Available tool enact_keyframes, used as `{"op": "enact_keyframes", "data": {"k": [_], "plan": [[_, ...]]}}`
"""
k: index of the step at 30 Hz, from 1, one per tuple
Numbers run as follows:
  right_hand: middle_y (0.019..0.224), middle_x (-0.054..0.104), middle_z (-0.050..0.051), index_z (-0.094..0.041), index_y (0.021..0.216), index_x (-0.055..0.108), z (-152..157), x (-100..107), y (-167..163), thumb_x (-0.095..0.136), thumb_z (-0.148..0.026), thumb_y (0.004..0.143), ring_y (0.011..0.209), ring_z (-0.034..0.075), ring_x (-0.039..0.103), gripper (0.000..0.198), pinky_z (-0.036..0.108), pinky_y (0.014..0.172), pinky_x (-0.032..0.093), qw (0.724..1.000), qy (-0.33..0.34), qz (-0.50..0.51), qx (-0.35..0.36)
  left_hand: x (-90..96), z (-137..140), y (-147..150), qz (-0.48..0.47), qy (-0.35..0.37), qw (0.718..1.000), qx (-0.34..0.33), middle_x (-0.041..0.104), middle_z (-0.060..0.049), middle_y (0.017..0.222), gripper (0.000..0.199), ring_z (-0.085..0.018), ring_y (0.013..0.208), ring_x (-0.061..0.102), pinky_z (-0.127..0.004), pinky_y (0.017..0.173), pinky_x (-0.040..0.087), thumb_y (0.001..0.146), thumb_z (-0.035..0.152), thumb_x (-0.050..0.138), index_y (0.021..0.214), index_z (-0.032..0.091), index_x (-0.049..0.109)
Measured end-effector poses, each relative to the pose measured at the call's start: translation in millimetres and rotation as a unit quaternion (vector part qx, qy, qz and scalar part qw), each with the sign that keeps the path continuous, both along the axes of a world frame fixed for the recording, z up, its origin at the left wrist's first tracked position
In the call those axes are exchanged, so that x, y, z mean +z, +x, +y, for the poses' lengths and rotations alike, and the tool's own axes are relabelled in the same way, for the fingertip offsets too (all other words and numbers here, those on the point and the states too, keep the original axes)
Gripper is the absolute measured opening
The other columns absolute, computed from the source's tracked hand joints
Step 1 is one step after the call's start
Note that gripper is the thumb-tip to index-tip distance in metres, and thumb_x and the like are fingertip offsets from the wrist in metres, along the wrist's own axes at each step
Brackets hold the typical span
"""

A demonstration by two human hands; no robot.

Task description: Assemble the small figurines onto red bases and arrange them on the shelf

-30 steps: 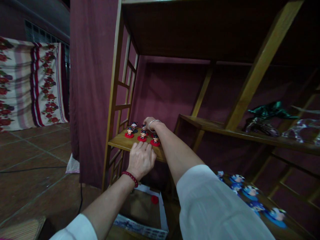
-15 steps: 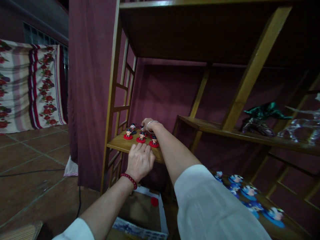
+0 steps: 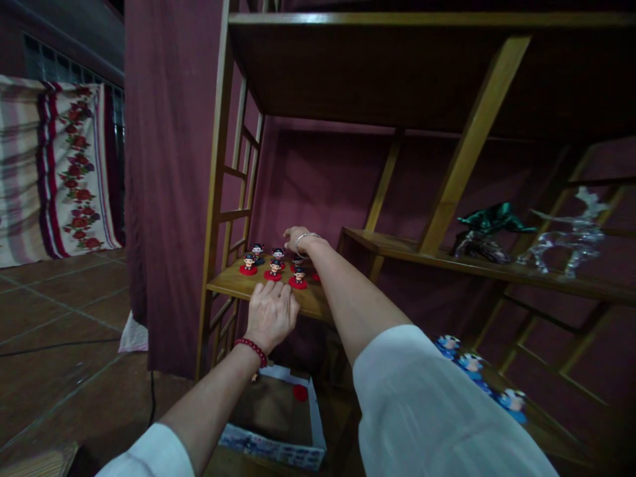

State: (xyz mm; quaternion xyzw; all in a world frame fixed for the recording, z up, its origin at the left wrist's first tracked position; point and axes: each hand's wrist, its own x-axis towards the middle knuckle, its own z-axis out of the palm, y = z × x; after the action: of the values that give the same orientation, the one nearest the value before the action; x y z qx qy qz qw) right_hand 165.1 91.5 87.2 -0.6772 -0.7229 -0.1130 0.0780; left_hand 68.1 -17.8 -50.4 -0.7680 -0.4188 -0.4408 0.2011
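Note:
Several small figurines with black hair and red round bases stand in rows on a wooden shelf (image 3: pixel 223 285); one is the front-row figurine (image 3: pixel 273 269). My right hand (image 3: pixel 298 238), a silver bangle at its wrist, is above the back of the group. Its fingers are stretched apart, with nothing seen in them. A back-row figurine (image 3: pixel 277 256) stands just left of and below it. At the shelf's front edge is my left hand (image 3: pixel 272 315), with a red bead bracelet. Its fingers are curled; whatever they may hold is hidden.
Below the shelf sits an open cardboard box (image 3: pixel 318 424) with a red disc (image 3: pixel 300 393) inside. Blue-based figurines (image 3: pixel 470 363) occupy a lower shelf at right. A clear deer figure (image 3: pixel 566 238) and a green ornament (image 3: pixel 489 228) stand on the middle shelf.
My right hand has lifted off the figurines and its fingers have straightened, uncovering a back-row figurine. My left hand stays at the shelf edge. The view has shifted slightly.

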Motion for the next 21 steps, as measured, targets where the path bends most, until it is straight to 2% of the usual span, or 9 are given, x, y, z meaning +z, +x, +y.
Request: {"op": "enact_keyframes", "data": {"k": [3, 6, 9, 12, 15, 19, 21], "plan": [[0.118, 0.057, 0.009, -0.022, 0.113, 0.057, -12.4, 5.4, 13.0, 0.059, -0.017, 0.071, 0.111, 0.024, 0.051, 0.042, 0.037, 0.091, 0.041, 0.998, 0.033, 0.01, -0.042, 0.0, -0.5, -0.3, -0.001, -0.001, 1.0, -0.001, 0.059, -0.005, 0.077, 0.017, -0.02, 0.078, 0.05, -0.036, 0.071, 0.031, 0.083, 0.021, 0.038, 0.082, 0.018, 0.055], [0.113, 0.058, 0.016, -0.013, 0.109, 0.059, -23.4, 7.2, 26.6, 0.064, -0.011, 0.065, 0.107, 0.026, 0.053, 0.045, 0.033, 0.088, 0.044, 0.994, 0.053, 0.01, -0.09, 0.2, -1.4, -1.0, -0.001, -0.001, 1.0, -0.001, 0.059, -0.006, 0.077, 0.018, -0.021, 0.079, 0.049, -0.036, 0.072, 0.03, 0.084, 0.021, 0.037, 0.081, 0.018, 0.055], [0.103, 0.062, 0.019, -0.006, 0.103, 0.062, -32.1, 6.4, 35.7, 0.071, -0.008, 0.055, 0.1, 0.026, 0.058, 0.048, 0.027, 0.083, 0.046, 0.991, 0.045, 0.021, -0.124, 0.3, -2.8, -2.2, 0.0, -0.003, 1.0, 0.001, 0.059, -0.006, 0.076, 0.019, -0.021, 0.079, 0.049, -0.036, 0.073, 0.03, 0.084, 0.022, 0.036, 0.08, 0.018, 0.054], [0.099, 0.064, 0.018, -0.005, 0.099, 0.063, -40.8, 2.5, 37.3, 0.073, -0.007, 0.051, 0.096, 0.025, 0.06, 0.049, 0.025, 0.079, 0.048, 0.987, 0.021, 0.065, -0.146, 0.7, -4.6, -3.3, 0.0, -0.007, 1.0, 0.001, 0.059, -0.006, 0.077, 0.019, -0.021, 0.08, 0.049, -0.036, 0.074, 0.03, 0.084, 0.022, 0.036, 0.081, 0.018, 0.054], [0.098, 0.064, 0.018, -0.005, 0.101, 0.062, -51.7, -7.8, 32.0, 0.071, -0.007, 0.054, 0.097, 0.025, 0.059, 0.047, 0.026, 0.079, 0.048, 0.981, 0.014, 0.097, -0.166, 1.9, -6.6, -4.1, 0.005, -0.011, 1.0, 0.001, 0.059, -0.007, 0.078, 0.019, -0.021, 0.081, 0.049, -0.036, 0.075, 0.029, 0.084, 0.022, 0.036, 0.081, 0.018, 0.054], [0.116, 0.054, 0.02, -0.008, 0.121, 0.045, -67.5, -32.0, 22.9, 0.06, -0.014, 0.07, 0.109, 0.026, 0.051, 0.053, 0.033, 0.084, 0.045, 0.97, 0.048, 0.131, -0.199, 2.8, -7.9, -4.6, 0.011, -0.013, 1.0, 0.006, 0.059, -0.007, 0.078, 0.019, -0.022, 0.081, 0.049, -0.036, 0.075, 0.029, 0.084, 0.022, 0.036, 0.081, 0.018, 0.054], [0.118, 0.053, 0.02, -0.009, 0.121, 0.043, -73.0, -45.0, 22.4, 0.057, -0.016, 0.073, 0.111, 0.027, 0.049, 0.051, 0.035, 0.085, 0.044, 0.964, 0.054, 0.147, -0.213, 2.5, -7.6, -4.6, 0.014, -0.012, 1.0, 0.007, 0.06, -0.006, 0.079, 0.019, -0.021, 0.081, 0.049, -0.036, 0.075, 0.029, 0.084, 0.022, 0.035, 0.081, 0.018, 0.053]]}}
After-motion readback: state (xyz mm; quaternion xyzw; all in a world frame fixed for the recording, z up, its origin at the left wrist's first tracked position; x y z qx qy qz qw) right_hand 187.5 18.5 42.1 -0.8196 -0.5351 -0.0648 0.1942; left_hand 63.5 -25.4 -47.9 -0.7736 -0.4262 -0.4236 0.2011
